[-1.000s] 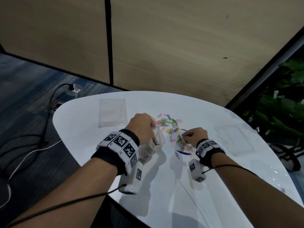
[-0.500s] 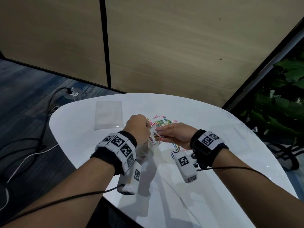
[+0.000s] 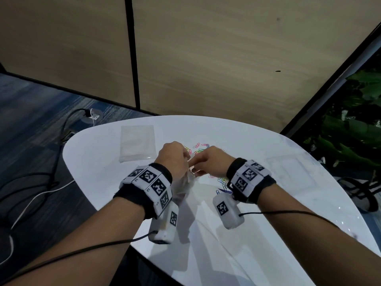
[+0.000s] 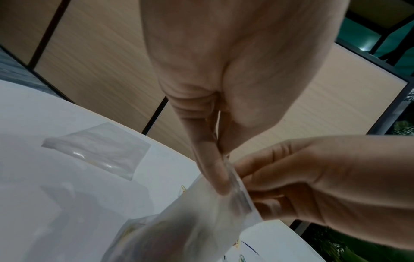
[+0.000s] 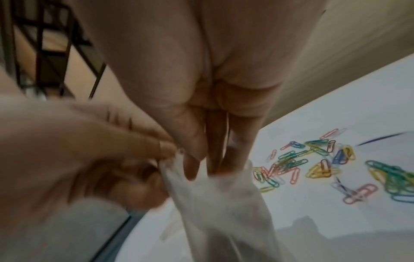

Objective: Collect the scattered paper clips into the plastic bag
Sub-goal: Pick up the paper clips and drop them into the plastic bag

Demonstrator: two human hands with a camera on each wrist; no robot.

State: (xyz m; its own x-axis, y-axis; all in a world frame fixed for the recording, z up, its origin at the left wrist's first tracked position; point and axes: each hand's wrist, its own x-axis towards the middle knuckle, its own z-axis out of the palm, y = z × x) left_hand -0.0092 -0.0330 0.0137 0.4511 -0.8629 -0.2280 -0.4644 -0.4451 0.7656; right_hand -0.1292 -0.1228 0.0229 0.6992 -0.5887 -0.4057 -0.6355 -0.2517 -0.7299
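Observation:
My left hand (image 3: pixel 175 155) pinches one side of the mouth of a clear plastic bag (image 3: pixel 183 186) and holds it up over the white table (image 3: pixel 278 213). In the right wrist view my right hand (image 5: pixel 212 164) has its thumb and fingertips bunched together and dipped into the bag (image 5: pixel 224 203). A small pink bit shows at those tips in the head view, so they seem to pinch clips. Several coloured paper clips (image 5: pixel 291 163) lie scattered on the table just beyond the bag. The head view shows more paper clips (image 3: pixel 222 180) below my right wrist.
A flat stack of spare clear bags (image 3: pixel 137 143) lies at the table's far left. Another flat clear sheet (image 3: pixel 292 172) lies to the right. Cables (image 3: pixel 41 182) run over the floor at left, and a plant (image 3: pixel 354 131) stands at right. Wooden wall panels close the back.
My right hand left the clip pile, swung left with a pinch of clips and now has its fingertips in the bag's mouth. The left hand kept holding the bag.

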